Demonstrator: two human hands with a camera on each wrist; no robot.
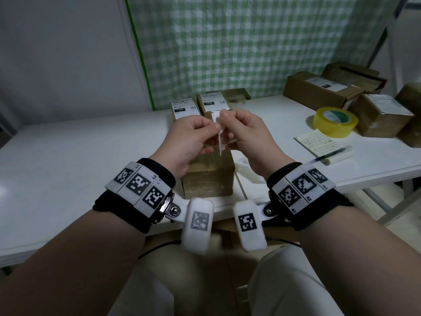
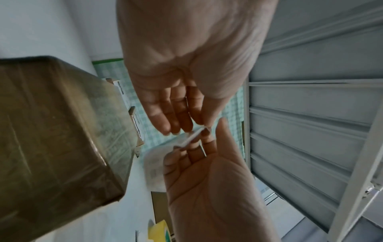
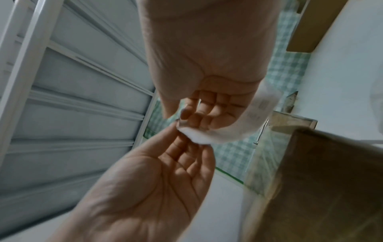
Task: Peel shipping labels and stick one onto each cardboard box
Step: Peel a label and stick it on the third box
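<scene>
Above the near cardboard box (image 1: pixel 208 172), left hand (image 1: pixel 189 137) and right hand (image 1: pixel 246 137) both pinch one shipping label (image 1: pixel 219 131) between thumb and fingertips, held clear of the table (image 1: pixel 68 169).

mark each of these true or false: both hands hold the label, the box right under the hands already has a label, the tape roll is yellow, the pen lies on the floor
1. Both the left hand and right hand pinch the shipping label. True.
2. The nearest cardboard box already has a label on it. False: no label shows on its visible faces.
3. The tape roll is yellow. True.
4. The pen lies on the floor. False: it lies on the white table, partly over the notepad.
</scene>
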